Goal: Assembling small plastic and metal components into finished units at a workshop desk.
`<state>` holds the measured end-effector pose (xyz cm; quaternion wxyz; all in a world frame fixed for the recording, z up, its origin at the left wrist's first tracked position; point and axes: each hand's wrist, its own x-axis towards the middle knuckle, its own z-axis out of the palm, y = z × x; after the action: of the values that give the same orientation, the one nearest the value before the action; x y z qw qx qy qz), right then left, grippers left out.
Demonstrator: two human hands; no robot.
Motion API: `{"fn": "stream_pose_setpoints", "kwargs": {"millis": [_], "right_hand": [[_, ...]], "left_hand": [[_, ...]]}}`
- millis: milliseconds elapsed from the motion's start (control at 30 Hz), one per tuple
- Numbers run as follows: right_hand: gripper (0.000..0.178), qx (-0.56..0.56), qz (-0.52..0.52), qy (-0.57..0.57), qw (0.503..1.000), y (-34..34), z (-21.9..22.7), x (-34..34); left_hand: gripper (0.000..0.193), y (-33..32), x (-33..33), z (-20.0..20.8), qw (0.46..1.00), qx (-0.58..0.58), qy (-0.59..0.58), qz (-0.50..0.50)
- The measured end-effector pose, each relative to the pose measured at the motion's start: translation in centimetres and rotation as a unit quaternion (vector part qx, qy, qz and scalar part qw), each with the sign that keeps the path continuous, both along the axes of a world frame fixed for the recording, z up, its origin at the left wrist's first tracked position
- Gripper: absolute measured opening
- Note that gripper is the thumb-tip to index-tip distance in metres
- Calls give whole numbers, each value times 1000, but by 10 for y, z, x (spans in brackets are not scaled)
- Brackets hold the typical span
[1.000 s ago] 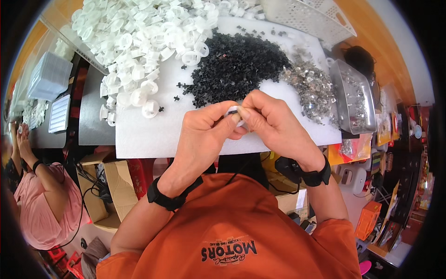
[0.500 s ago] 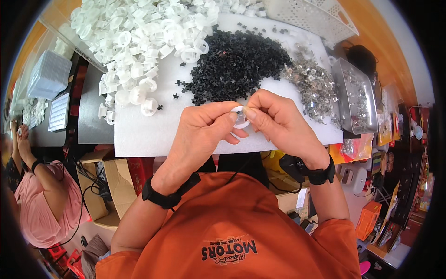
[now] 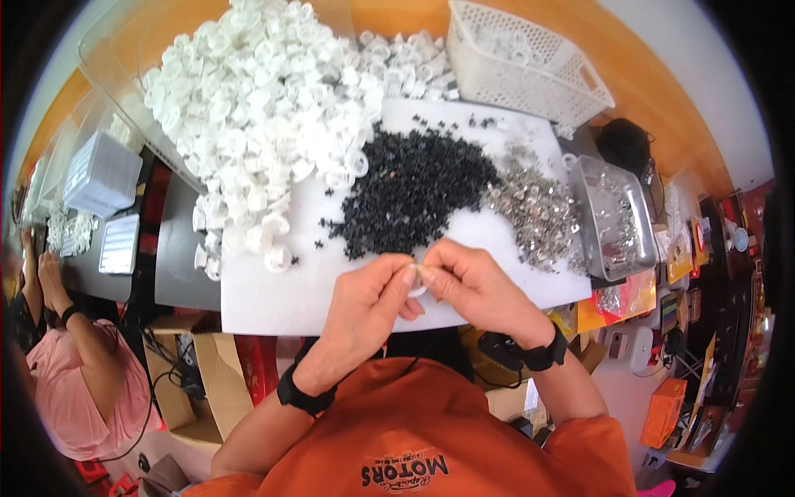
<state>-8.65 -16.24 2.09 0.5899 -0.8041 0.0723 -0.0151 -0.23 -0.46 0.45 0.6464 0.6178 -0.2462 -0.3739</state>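
My left hand and my right hand meet over the near edge of a white foam sheet. Between them is a small round white plastic part, pinched by the fingers of both hands and mostly covered by them. Whether some smaller piece sits in it, I cannot tell. Just beyond my fingertips lies a heap of small black cross-shaped pieces. To its right spreads a pile of small shiny metal pieces. Many white ring-shaped plastic parts are heaped at the far left.
A clear plastic tray with metal bits stands at the right, and a white perforated basket at the back. On the left, another person in pink sits by stacked clear trays. An open cardboard box is below the table.
The view has tilted up, so the table sits lower in the picture. Both hands still pinch the white part, with fingertips closer together and covering more of it.
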Motion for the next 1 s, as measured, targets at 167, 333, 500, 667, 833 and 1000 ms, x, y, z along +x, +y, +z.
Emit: {"fn": "stream_pose_setpoints", "kwargs": {"millis": [167, 333, 500, 667, 833, 1000], "right_hand": [[20, 45, 21, 28, 998, 1, 2, -3], [21, 64, 24, 110, 992, -1, 21, 5], [19, 87, 11, 149, 985, -1, 31, 10], [21, 51, 22, 149, 987, 4, 36, 15], [22, 43, 15, 138, 989, 4, 34, 14], [23, 74, -5, 157, 985, 6, 33, 9]], "left_hand": [[20, 5, 0, -3, 1000, -29, -3, -7], [24, 8, 8, -2, 994, -55, 88, -28], [28, 12, 13, -3, 983, -98, 144, -52], [27, 14, 15, -3, 985, -99, 136, -45], [27, 10, 14, -2, 989, -66, 131, -24], [28, 17, 16, -6, 975, -119, 181, -47]]}}
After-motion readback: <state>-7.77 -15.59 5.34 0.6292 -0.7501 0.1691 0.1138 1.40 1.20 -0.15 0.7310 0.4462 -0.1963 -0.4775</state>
